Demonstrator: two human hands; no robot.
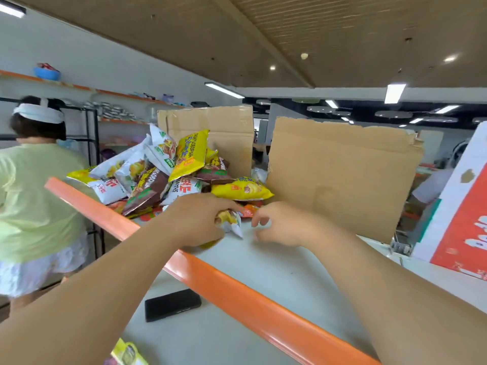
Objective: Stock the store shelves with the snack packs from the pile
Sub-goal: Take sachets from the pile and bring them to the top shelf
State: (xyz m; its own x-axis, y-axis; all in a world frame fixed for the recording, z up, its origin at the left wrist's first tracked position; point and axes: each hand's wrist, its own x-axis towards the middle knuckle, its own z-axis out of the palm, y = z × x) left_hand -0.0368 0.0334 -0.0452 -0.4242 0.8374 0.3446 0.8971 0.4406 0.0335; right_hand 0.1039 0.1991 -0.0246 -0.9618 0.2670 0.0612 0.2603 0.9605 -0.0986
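The white shelf top (276, 272) with an orange lip carries the snack pile (171, 167) beside torn cardboard (337, 175). The left hand (195, 219) grips one small pack (231, 223) at the pile's near edge. The right hand (279, 225) is half-curled and empty, just beside it. The packs are judged light, slippery and crushable, best held by a sealed edge.

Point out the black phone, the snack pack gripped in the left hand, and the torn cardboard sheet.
black phone (172, 304): head view, middle of its dark face.
held snack pack (229, 219): head view, its exposed yellow-and-white end.
torn cardboard sheet (340, 177): head view, centre of its flat face.
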